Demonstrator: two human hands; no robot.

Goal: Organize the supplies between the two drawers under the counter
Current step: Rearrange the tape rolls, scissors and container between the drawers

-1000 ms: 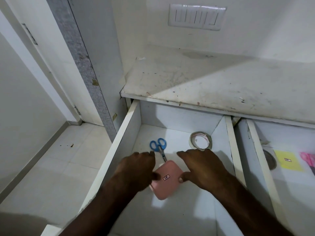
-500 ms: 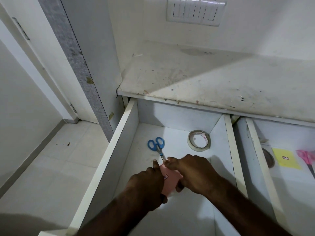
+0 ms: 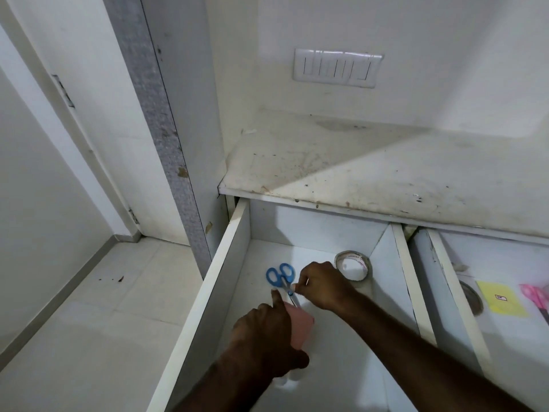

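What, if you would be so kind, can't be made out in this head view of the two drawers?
- Pink pad: mostly covered by the left hand.
- Blue scissors: blades hidden behind the right hand and the pad.
- Pink item in the right drawer: cut off by the frame edge.
- Yellow pad: its label is too small to read.

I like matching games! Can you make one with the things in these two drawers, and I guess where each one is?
Things:
1. blue scissors
2. tape roll
3. yellow note pad
4. pink pad

Places:
A. right drawer
B. held in the left hand
C. back right corner of the left drawer
D. left drawer, right hand at its blades

Pairs: 1-D, 2-C, 3-A, 4-B
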